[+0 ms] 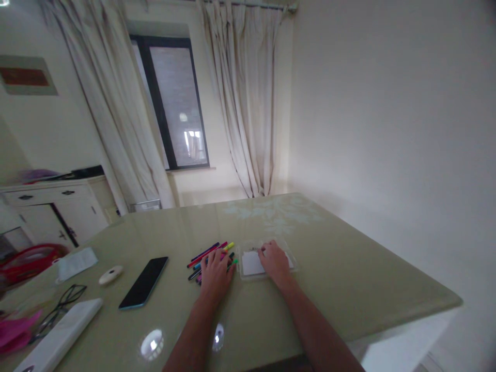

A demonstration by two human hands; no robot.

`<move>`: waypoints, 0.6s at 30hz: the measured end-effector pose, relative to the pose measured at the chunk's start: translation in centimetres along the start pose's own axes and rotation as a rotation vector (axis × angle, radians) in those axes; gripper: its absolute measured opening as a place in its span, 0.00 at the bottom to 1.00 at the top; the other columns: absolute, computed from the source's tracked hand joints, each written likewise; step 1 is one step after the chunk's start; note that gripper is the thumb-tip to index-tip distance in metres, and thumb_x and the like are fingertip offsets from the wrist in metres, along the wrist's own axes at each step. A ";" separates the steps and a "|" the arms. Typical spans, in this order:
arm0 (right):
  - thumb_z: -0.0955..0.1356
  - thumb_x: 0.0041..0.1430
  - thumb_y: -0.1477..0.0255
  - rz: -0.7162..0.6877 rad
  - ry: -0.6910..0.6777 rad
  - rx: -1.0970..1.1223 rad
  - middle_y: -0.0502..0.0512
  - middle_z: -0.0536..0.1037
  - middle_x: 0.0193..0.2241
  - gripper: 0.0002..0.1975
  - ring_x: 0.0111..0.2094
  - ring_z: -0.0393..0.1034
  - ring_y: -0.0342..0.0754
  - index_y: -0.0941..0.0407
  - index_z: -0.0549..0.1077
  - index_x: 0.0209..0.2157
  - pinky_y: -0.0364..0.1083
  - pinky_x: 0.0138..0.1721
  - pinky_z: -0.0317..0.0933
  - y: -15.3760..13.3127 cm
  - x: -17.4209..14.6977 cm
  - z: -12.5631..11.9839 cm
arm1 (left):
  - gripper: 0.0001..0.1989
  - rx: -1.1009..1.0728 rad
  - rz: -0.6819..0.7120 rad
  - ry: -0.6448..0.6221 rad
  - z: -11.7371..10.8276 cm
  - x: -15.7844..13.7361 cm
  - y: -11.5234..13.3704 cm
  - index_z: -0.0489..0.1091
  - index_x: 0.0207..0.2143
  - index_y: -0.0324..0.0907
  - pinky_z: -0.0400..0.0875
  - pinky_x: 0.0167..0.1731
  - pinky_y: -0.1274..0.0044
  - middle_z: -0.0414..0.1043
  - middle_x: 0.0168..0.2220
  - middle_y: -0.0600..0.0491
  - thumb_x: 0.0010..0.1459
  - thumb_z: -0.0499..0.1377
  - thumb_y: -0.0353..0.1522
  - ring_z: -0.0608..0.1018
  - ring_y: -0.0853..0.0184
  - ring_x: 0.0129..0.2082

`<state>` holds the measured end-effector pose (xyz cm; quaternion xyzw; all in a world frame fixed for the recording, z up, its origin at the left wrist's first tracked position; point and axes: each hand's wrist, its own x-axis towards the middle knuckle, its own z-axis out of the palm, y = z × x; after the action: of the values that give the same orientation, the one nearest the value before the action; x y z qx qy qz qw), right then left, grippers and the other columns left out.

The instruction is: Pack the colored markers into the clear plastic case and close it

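Observation:
My left hand point(215, 271) lies over a loose pile of felt-tip pens point(204, 253) in several colours. Its fingers are apart and rest on the pens, partly hiding them. Just to the right is a shallow clear plastic case point(248, 278) with a white sheet point(251, 262) inside. My right hand point(275, 261) is over the case, fingers bent down against the sheet. What its fingertips may hold is too small to make out.
Left of the pens lie a dark phone point(144, 283), a white oval object point(111, 275) and a face mask point(77, 264). Glasses point(64, 305), a long white case point(58, 338) and something pink point(17, 333) are nearer. The table's right edge point(382, 238) runs beside the wall.

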<state>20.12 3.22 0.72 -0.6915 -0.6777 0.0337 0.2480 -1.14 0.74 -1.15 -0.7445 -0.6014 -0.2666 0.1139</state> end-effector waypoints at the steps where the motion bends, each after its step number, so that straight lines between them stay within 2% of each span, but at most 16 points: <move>1: 0.65 0.69 0.68 0.004 0.008 0.013 0.62 0.78 0.42 0.13 0.38 0.76 0.50 0.57 0.81 0.37 0.44 0.37 0.61 0.0 0.0 -0.1 | 0.07 -0.018 -0.019 0.033 -0.1 0.1 0.1 0.76 0.40 0.46 0.64 0.55 0.55 0.76 0.52 0.47 0.65 0.59 0.36 0.73 0.51 0.55; 4: 0.65 0.68 0.68 -0.048 0.061 0.163 0.62 0.78 0.40 0.14 0.37 0.75 0.49 0.57 0.81 0.35 0.45 0.38 0.62 -0.2 0.1 -0.1 | 0.11 -0.189 -0.086 0.121 -0.3 0.3 0.5 0.75 0.43 0.45 0.70 0.50 0.61 0.80 0.45 0.47 0.68 0.54 0.37 0.78 0.54 0.47; 6: 0.66 0.68 0.65 -0.155 0.070 0.419 0.59 0.79 0.38 0.14 0.35 0.74 0.48 0.57 0.81 0.35 0.45 0.39 0.63 -0.8 0.0 0.2 | 0.13 -0.357 -0.099 0.141 -0.3 0.3 1.0 0.73 0.46 0.46 0.73 0.45 0.66 0.81 0.42 0.49 0.70 0.52 0.40 0.81 0.58 0.42; 8: 0.67 0.67 0.60 -0.263 -0.012 0.748 0.55 0.80 0.34 0.15 0.32 0.73 0.47 0.55 0.81 0.37 0.45 0.37 0.64 -1.7 -0.1 0.7 | 0.14 -0.480 -0.057 0.140 -0.3 0.2 1.4 0.72 0.48 0.47 0.75 0.43 0.68 0.81 0.43 0.50 0.70 0.52 0.42 0.82 0.60 0.41; 10: 0.68 0.64 0.56 -0.312 -0.132 1.024 0.52 0.79 0.30 0.16 0.30 0.72 0.46 0.55 0.80 0.38 0.44 0.33 0.64 -2.3 -0.1 1.3 | 0.14 -0.535 0.004 0.136 -0.3 0.0 1.8 0.72 0.48 0.47 0.76 0.44 0.69 0.81 0.45 0.49 0.69 0.54 0.43 0.82 0.60 0.42; 13: 0.71 0.59 0.54 -0.251 -0.191 1.255 0.51 0.79 0.28 0.18 0.28 0.72 0.46 0.55 0.80 0.38 0.43 0.29 0.63 -2.5 0.4 1.9 | 0.14 -0.563 0.034 0.156 -0.2 0.0 2.0 0.73 0.47 0.46 0.76 0.45 0.68 0.80 0.45 0.48 0.68 0.55 0.43 0.82 0.59 0.44; 18: 0.75 0.51 0.53 0.013 -0.063 1.505 0.53 0.81 0.32 0.23 0.31 0.75 0.47 0.55 0.80 0.41 0.45 0.34 0.67 -1.2 1.5 1.7 | 0.14 -0.576 -0.001 0.140 -0.4 0.1 2.0 0.74 0.46 0.43 0.77 0.38 0.70 0.79 0.41 0.48 0.69 0.53 0.40 0.81 0.61 0.36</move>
<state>18.45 5.08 0.12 -0.3381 -0.4742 0.5090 0.6338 0.69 0.16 -0.46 -0.7255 -0.4922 -0.4771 -0.0610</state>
